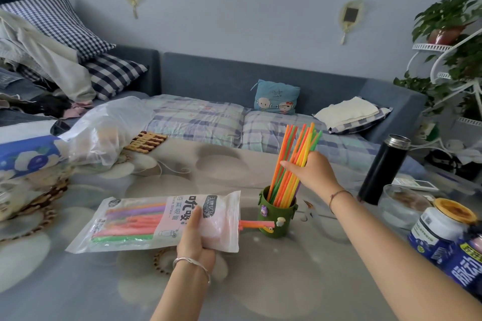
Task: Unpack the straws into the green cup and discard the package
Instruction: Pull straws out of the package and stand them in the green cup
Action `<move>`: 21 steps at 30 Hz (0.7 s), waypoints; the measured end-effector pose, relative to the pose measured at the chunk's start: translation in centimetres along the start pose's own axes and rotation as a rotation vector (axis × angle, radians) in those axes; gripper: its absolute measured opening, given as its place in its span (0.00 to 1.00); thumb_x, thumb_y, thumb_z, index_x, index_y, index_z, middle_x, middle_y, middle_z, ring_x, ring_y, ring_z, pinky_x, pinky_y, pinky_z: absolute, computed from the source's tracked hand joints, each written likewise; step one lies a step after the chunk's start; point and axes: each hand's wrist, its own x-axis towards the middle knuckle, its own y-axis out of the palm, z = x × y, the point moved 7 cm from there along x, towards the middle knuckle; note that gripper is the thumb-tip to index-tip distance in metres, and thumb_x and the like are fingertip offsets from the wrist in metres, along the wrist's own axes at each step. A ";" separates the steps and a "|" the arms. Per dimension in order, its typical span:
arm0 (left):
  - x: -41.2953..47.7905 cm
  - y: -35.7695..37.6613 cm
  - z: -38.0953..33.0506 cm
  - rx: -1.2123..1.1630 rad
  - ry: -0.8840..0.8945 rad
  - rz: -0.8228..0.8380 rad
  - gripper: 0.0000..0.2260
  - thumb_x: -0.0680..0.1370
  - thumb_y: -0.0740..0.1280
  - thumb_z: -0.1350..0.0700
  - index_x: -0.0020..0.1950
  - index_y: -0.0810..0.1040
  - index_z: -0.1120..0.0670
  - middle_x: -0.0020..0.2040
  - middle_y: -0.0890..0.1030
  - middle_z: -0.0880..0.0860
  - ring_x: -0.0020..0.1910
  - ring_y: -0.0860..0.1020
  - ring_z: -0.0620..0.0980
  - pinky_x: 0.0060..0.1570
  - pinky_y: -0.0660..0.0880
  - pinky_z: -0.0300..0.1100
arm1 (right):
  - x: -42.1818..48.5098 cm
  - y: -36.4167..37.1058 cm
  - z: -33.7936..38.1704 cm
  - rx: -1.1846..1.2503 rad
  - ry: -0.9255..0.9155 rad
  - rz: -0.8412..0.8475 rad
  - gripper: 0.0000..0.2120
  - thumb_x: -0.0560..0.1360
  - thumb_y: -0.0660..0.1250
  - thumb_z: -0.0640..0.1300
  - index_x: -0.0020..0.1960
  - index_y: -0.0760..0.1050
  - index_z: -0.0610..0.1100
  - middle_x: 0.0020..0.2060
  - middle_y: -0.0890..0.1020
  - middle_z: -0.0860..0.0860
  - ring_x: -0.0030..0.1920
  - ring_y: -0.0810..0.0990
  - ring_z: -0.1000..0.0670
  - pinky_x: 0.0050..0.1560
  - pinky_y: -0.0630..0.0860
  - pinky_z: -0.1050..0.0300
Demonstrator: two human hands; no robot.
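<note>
A green cup [277,219] with small charms on its side stands on the table. A bundle of orange, yellow and green straws [294,161] stands in it, leaning right. My right hand [311,172] grips that bundle about halfway up. My left hand [198,234] holds the straw package [146,224] near its open right end, lying flat on the table left of the cup. Several pink, purple and green straws remain inside, and a few pink straw ends [254,223] stick out toward the cup.
A black thermos [382,169], a glass bowl [401,203] and blue-labelled bottles [448,240] stand at the right. A clear plastic bag [104,130], a tissue pack [26,154] and woven coasters [146,141] lie at the left. A sofa runs behind the table.
</note>
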 end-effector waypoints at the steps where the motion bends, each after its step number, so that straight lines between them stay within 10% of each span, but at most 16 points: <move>1: 0.0 -0.1 0.0 -0.001 -0.001 0.000 0.24 0.77 0.70 0.53 0.72 0.73 0.56 0.68 0.79 0.58 0.69 0.75 0.62 0.69 0.67 0.69 | -0.1 -0.7 0.2 -0.011 -0.010 -0.054 0.13 0.72 0.69 0.54 0.37 0.73 0.45 0.30 0.77 0.54 0.35 0.79 0.49 0.35 0.75 0.57; 6: -0.2 0.0 -0.1 -0.009 -0.003 0.005 0.26 0.76 0.70 0.53 0.73 0.72 0.57 0.69 0.78 0.59 0.69 0.75 0.63 0.68 0.67 0.70 | 0.1 -4.7 1.4 -0.035 -0.174 -0.389 0.34 0.67 0.74 0.49 0.68 0.64 0.42 0.63 0.72 0.44 0.62 0.72 0.45 0.57 0.73 0.48; 10: -0.4 0.1 -0.2 -0.003 0.007 -0.008 0.25 0.76 0.70 0.54 0.72 0.73 0.56 0.68 0.79 0.58 0.69 0.75 0.62 0.68 0.67 0.69 | 1.4 -3.7 1.3 -0.076 -0.231 -0.209 0.37 0.72 0.70 0.49 0.75 0.55 0.44 0.74 0.60 0.46 0.74 0.60 0.46 0.72 0.62 0.47; 14: -0.6 0.2 -0.3 0.003 0.021 -0.012 0.25 0.76 0.70 0.54 0.72 0.73 0.56 0.68 0.79 0.58 0.69 0.76 0.62 0.69 0.67 0.69 | 1.8 -2.6 0.8 -0.151 -0.177 -0.071 0.32 0.75 0.64 0.52 0.75 0.56 0.45 0.76 0.58 0.47 0.75 0.58 0.46 0.72 0.61 0.45; 21: -1.0 0.4 -0.4 0.000 0.080 -0.047 0.26 0.75 0.72 0.53 0.72 0.73 0.57 0.68 0.79 0.58 0.69 0.76 0.62 0.69 0.67 0.68 | -6.0 -4.6 3.6 0.314 -0.287 -0.602 0.14 0.77 0.63 0.43 0.62 0.71 0.41 0.61 0.75 0.45 0.64 0.72 0.51 0.66 0.66 0.62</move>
